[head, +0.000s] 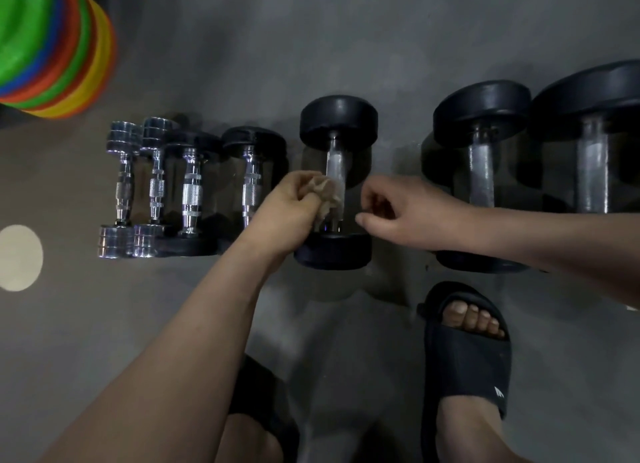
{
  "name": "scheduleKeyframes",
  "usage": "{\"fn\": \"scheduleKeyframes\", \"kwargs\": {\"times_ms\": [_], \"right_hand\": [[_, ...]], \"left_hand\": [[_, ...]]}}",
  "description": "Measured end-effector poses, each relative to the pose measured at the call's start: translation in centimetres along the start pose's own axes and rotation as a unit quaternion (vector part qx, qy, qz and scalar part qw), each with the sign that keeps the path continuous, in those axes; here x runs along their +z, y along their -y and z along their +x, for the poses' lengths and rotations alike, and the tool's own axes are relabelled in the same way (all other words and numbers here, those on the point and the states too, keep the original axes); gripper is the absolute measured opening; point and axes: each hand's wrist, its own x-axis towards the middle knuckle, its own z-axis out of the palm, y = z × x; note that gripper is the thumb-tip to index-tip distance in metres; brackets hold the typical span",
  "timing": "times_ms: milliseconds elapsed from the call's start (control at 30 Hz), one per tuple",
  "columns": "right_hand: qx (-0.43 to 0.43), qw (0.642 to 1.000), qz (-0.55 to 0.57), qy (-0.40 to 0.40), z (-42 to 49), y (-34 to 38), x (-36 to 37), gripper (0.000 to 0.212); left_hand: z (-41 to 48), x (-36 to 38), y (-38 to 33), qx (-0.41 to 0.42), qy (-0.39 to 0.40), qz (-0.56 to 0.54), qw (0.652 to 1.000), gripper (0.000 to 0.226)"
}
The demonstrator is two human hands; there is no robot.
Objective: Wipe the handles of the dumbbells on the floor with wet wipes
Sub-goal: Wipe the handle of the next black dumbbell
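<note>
Dumbbell handle [335,163] meets the crumpled wipe [327,195] gripped by the left hand [287,215], while the right hand [405,210] hovers loosely curled, empty.

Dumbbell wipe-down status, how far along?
In hand: left hand presses a crumpled wipe against the middle dumbbell's handle; right hand hovers beside it, apparently empty. Done: cannot tell, the four smaller dumbbells and two larger dumbbells show no wiping marks. Left: at least this handle.
</note>
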Motion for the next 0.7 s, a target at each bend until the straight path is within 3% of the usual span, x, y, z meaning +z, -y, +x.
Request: {"fn": "scheduleKeyframes", "kwargs": {"times_ms": [133, 233, 400, 533, 600, 700], "right_hand": [[-0.045, 0.997, 0.030, -0.051, 1.0, 0.6, 0.2, 0.039], [-0.095, 0.993, 0.038, -0.059, 1.4, 0.8, 0.6, 0.049], [-0.133, 0.982, 0.063, -0.119, 2.2, 1.3, 2.1, 0.026], [-0.102, 0.986, 0.029, -0.130, 3.4, 0.7, 2.3, 0.015], [-0.051, 0.989, -0.007, -0.136, 4.4, 0.4, 1.7, 0.014], [-0.049, 0.987, -0.025, -0.152, 5.9, 0.5, 1.4, 0.017]], "left_hand": [[-0.1, -0.1, 0.1, -0.014, -0.005, -0.022, 1.000, 0.027], [-0.3, 0.0, -0.1, -0.026, 0.002, -0.069, 0.997, 0.013], [-1.1, -0.3, -0.7, -0.017, 0.039, -0.083, 0.996, 0.017], [-0.9, -1.0, -0.4, -0.038, -0.092, 0.015, 0.995, 0.023], [-0.6, -0.7, 0.5, 0.003, -0.181, 0.063, 0.981, 0.017], [-0.4, 1.6, 2.0, 0.008, -0.222, 0.083, 0.972, 0.017]]}}
